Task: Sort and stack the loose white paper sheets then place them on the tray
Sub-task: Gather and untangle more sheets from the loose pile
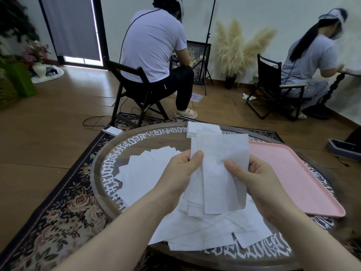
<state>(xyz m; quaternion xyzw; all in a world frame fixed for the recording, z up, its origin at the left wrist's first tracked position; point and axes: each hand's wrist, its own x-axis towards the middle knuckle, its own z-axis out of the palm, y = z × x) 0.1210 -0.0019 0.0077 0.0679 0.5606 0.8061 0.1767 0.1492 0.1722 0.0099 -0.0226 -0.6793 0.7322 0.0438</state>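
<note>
Between the two hands, a bundle of white sheets (218,173) is held upright above the round table (109,153), left hand (181,169) and right hand (252,177) each pinching an edge. Loose sheets (148,171) spread beneath and left of the hands. Beyond them sits a small neat stack (197,128); right of the right hand, the pink tray (289,173) overhangs the table's rim. A floral rug (64,202) covers the wood floor.

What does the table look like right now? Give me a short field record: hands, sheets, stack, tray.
left hand: pinches held sheets at their left edge
right hand: pinches held sheets at their right edge
held sheets: a few, uneven, raised above the table
loose sheets: scattered on round table
neat stack: far edge of table
pink tray: right side, nothing visible on it
</note>
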